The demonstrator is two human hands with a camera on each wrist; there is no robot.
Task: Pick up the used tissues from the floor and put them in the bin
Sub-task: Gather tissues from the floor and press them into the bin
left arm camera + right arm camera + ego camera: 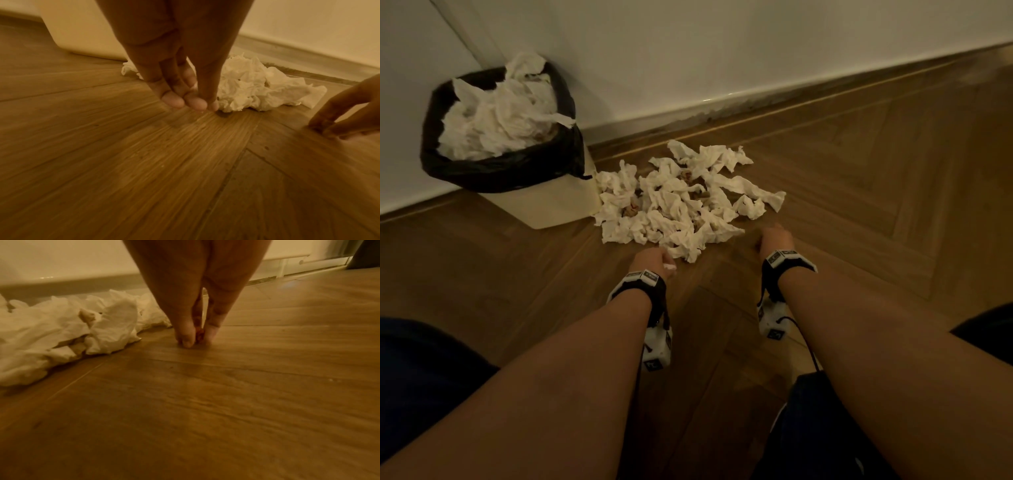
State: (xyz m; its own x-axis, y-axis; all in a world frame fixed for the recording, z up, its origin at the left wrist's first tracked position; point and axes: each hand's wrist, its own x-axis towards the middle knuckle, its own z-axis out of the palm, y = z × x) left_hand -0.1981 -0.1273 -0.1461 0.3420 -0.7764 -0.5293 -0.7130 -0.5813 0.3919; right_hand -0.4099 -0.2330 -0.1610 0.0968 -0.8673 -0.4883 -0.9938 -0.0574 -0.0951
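A heap of crumpled white tissues (678,198) lies on the wooden floor to the right of the bin (558,209). The bin is cream with a black liner and stands in the corner, filled with tissues to above its rim. My left hand (654,260) is at the near edge of the heap. Its fingertips (174,101) are bunched against the thumb at the floor, and a small white tissue scrap (669,268) shows at them. My right hand (198,340) is down at the floor just right of the heap (61,331), pinching a small reddish scrap (199,335) between thumb and fingers.
A white wall with a grey skirting board (722,109) runs behind the heap and bin. Herringbone wood floor (876,192) stretches to the right and toward me. My knees in dark clothing sit at the lower corners of the head view.
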